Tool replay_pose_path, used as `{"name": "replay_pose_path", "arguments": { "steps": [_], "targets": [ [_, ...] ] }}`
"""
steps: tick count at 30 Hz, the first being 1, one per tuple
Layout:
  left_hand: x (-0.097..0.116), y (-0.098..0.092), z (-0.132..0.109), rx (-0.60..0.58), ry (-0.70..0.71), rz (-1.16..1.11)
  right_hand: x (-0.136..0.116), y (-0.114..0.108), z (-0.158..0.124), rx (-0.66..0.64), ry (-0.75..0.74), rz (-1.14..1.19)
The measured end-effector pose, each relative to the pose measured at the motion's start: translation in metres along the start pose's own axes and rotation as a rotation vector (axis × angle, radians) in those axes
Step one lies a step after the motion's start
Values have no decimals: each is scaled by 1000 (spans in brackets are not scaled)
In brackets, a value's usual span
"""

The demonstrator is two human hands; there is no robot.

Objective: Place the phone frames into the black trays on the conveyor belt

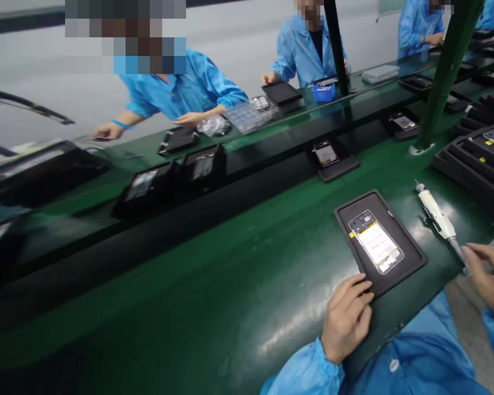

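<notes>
A black tray [409,255] lies on the green bench in front of me. In it rests an opened smartphone [376,242], its white battery label and circuit board exposed. My left hand [348,318] has its curled fingers on the tray's near left edge. To the right of the tray, a white electric screwdriver [437,213] lies with its bit pointing away from me. At the screwdriver's tail end, near the bench edge, are the thumb and fingers of my right hand [492,277], closed about it; the hand is partly cut off by the frame.
Stacked black trays [469,167] stand at the right, by a green post [447,82]. Another tray with a phone [340,164] lies farther back. Co-workers in blue sit across a raised shelf with more trays, a clear plastic tray [247,116] and a blue bin [324,93].
</notes>
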State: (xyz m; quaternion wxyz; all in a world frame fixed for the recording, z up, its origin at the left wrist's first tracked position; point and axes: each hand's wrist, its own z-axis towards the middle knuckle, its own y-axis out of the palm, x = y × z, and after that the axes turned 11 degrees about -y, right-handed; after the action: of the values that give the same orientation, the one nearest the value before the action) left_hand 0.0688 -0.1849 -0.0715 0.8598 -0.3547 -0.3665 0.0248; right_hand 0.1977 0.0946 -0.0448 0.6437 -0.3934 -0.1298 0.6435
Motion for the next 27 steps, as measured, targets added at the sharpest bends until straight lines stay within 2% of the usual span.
{"name": "replay_pose_path", "arguments": {
  "steps": [3, 5, 8, 10, 13, 17, 21, 24, 27],
  "targets": [
    [-30, -3, 10, 3, -104, 107, -59, 55, 20, -215, -175, 108],
    [-45, 0, 22, -3, -315, 166, -87, 81, 26, -383, -248, 4],
    [-53, 4, 46, -63, -665, 258, -105, 98, 27, -567, -331, -174],
    [-52, 6, 58, -136, -750, 299, -107, 101, 26, -619, -389, -231],
    [-47, 5, 65, -225, -720, 344, -110, 104, 24, -640, -438, -310],
    [-45, 3, 63, -252, -703, 364, -117, 108, 21, -643, -478, -393],
    [-42, 1, 64, -230, -709, 342, -105, 102, 31, -558, -472, -253],
    [-37, 2, 69, -221, -755, 297, -82, 99, 45, -462, -297, -131],
    [-34, 8, 74, -172, -832, 242, -67, 108, 51, -425, 10, 185]
  ]
}}
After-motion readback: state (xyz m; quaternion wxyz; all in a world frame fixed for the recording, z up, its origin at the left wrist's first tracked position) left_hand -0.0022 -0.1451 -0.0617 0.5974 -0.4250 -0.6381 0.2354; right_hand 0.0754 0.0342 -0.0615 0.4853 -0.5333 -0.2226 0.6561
